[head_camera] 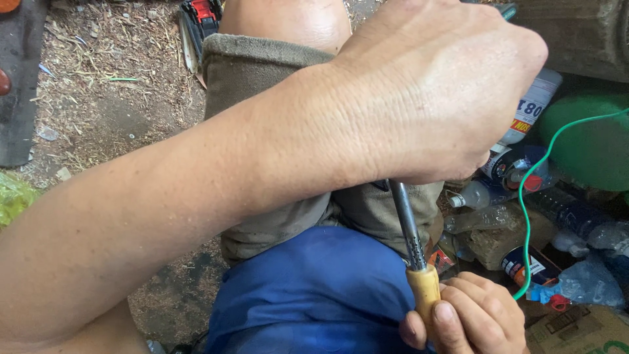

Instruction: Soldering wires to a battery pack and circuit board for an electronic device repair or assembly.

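My left hand (432, 98) is at the upper right, its forearm crossing the view from the lower left. Its fingers are curled down over the upper end of a metal shaft (406, 223), and what lies under the palm is hidden. The shaft runs down into a light wooden handle (424, 288). At the bottom edge, my right hand (478, 314) grips that handle, thumb on its front. A thin green wire (531, 190) curves from the right edge down to my right hand.
My knee (288, 19), khaki shorts (249, 65) and a blue cloth (314, 288) lie below the arms. Spray cans (534, 105), plastic bottles (485, 193), a green container (590, 137) and a cardboard box (576, 331) crowd the right. A red-and-black tool (200, 16) lies on littered dirt.
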